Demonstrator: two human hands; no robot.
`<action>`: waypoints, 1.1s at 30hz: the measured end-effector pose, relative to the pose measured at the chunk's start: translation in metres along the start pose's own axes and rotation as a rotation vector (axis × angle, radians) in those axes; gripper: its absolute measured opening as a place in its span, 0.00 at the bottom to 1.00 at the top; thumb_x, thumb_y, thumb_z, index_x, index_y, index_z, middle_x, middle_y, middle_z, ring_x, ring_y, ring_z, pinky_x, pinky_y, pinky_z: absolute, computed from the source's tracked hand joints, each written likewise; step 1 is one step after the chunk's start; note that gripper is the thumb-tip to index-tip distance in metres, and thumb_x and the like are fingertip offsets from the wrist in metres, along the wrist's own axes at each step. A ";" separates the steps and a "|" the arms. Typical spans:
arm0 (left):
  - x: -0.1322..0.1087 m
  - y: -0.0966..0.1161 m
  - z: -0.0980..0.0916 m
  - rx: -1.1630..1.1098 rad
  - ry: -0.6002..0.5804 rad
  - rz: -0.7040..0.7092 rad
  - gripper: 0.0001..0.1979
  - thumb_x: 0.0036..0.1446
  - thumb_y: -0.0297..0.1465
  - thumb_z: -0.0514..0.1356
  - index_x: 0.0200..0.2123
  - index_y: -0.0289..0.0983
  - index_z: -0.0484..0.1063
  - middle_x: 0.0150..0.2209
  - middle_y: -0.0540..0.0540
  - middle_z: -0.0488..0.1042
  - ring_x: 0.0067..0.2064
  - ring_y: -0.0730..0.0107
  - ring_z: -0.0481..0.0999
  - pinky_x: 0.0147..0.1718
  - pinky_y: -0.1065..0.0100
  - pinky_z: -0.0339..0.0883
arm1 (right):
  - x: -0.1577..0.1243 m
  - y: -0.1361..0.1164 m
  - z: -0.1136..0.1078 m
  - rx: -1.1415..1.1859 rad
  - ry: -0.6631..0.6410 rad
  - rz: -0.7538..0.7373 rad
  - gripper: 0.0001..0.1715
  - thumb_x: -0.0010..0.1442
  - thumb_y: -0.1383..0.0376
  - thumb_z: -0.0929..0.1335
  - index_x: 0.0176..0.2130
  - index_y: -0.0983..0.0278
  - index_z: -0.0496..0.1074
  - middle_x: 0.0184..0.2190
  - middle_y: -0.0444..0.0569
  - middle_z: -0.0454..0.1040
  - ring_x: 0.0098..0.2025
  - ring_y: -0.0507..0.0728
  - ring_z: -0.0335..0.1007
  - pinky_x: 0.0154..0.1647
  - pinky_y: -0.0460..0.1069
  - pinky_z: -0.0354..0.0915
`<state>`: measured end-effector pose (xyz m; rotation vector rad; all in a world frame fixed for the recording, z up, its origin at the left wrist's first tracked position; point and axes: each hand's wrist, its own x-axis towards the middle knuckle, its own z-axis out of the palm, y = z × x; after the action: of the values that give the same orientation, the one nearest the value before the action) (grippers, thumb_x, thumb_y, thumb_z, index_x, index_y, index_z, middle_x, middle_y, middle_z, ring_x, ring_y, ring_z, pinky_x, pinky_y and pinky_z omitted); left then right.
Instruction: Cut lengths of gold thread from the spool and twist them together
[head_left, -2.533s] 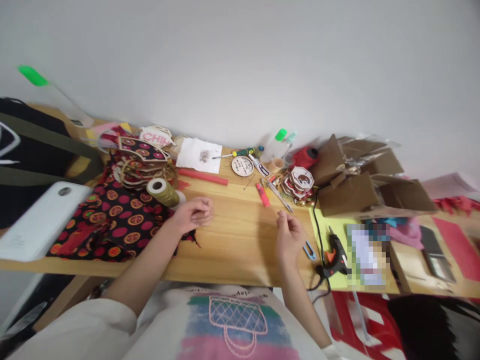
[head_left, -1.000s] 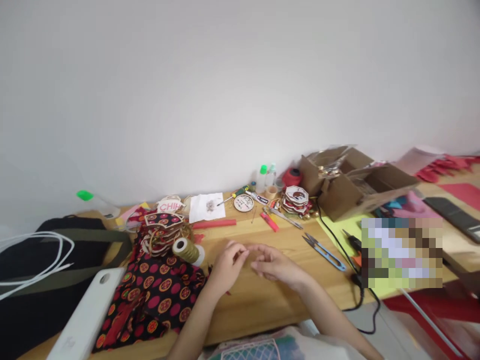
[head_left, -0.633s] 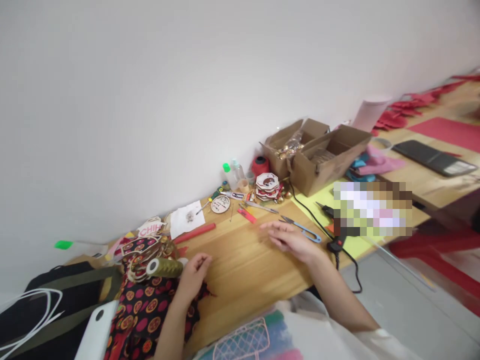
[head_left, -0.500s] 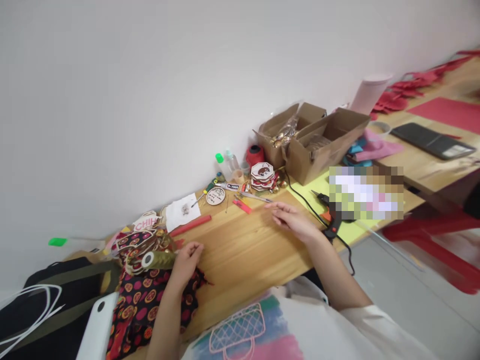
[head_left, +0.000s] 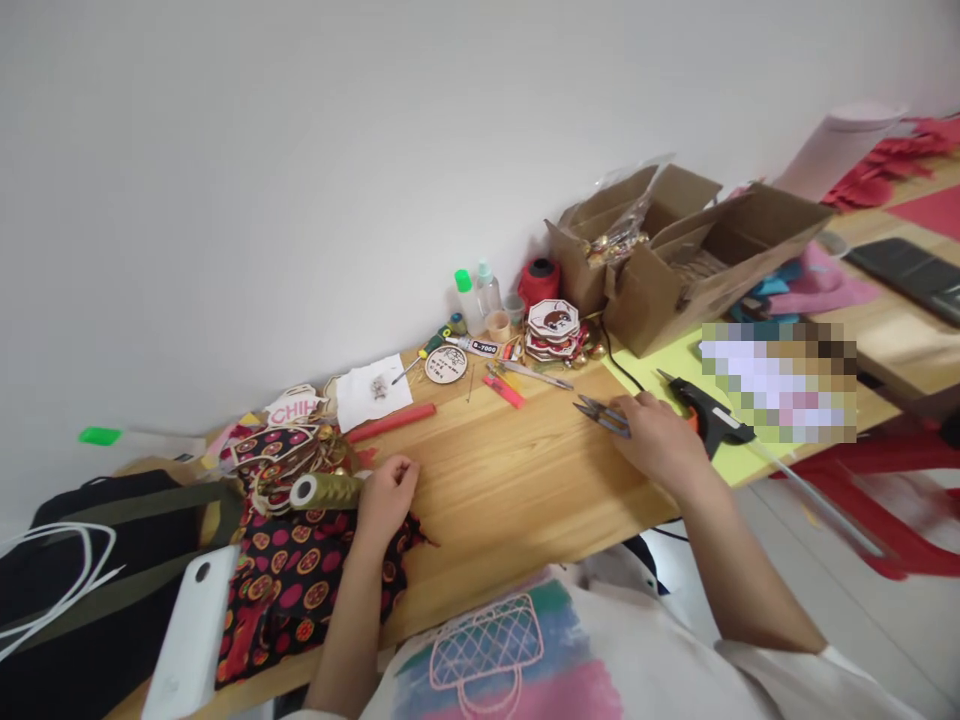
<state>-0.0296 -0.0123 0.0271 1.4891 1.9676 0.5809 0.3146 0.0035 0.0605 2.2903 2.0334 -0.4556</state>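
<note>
Thread snips (head_left: 602,414) with dark blades pointing left are at the fingers of my right hand (head_left: 664,440), low over the wooden table. The fingers are curled around the handle end, which is mostly hidden. Right beside this hand lies a black glue gun (head_left: 709,415) on a yellow sheet. My left hand (head_left: 388,497) is closed, thumb and fingertips together; whether anything small is between them does not show. It rests near an olive thread spool (head_left: 334,491) and a dark patterned cloth (head_left: 289,590).
Cardboard boxes (head_left: 697,260) stand at the back right. Along the wall are a red thread cone (head_left: 540,283), small bottles (head_left: 488,288), stacked wooden pieces (head_left: 553,325), a glue tube (head_left: 472,346) and a pen (head_left: 536,375). A red stick (head_left: 391,423) lies behind my left hand.
My right hand has moved right, toward the glue gun, and the snips' blades now show at its fingers. My left hand stays beside the spool. The view has shifted.
</note>
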 end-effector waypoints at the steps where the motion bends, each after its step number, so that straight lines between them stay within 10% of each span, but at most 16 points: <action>1: -0.001 0.000 0.000 0.016 0.007 0.008 0.14 0.49 0.42 0.52 0.21 0.39 0.64 0.17 0.53 0.63 0.22 0.71 0.64 0.24 0.71 0.53 | -0.002 -0.001 0.000 -0.025 -0.019 0.011 0.23 0.52 0.73 0.62 0.49 0.67 0.68 0.43 0.60 0.70 0.46 0.64 0.67 0.39 0.52 0.60; 13: -0.015 -0.006 0.003 0.134 0.035 0.161 0.14 0.59 0.39 0.49 0.30 0.38 0.69 0.25 0.50 0.72 0.27 0.70 0.70 0.29 0.71 0.57 | 0.000 -0.006 -0.005 -0.161 -0.218 0.118 0.11 0.56 0.65 0.59 0.33 0.65 0.68 0.34 0.59 0.75 0.38 0.63 0.72 0.31 0.50 0.60; 25: -0.018 -0.002 -0.002 0.319 -0.068 0.183 0.13 0.63 0.31 0.46 0.38 0.38 0.70 0.32 0.45 0.75 0.34 0.64 0.74 0.33 0.68 0.62 | -0.027 -0.045 0.004 0.218 -0.403 -0.476 0.17 0.62 0.57 0.56 0.34 0.61 0.68 0.27 0.49 0.74 0.28 0.56 0.69 0.30 0.49 0.58; 33: -0.030 0.010 -0.016 0.662 -0.040 0.408 0.11 0.57 0.24 0.53 0.42 0.32 0.70 0.46 0.37 0.70 0.47 0.55 0.68 0.47 0.58 0.63 | -0.026 -0.037 0.001 0.174 -0.393 -0.479 0.17 0.62 0.57 0.57 0.30 0.61 0.67 0.23 0.47 0.71 0.25 0.55 0.67 0.28 0.48 0.55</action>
<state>-0.0274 -0.0383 0.0513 2.3112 1.9256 0.0358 0.2757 -0.0169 0.0714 1.5851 2.3742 -1.0464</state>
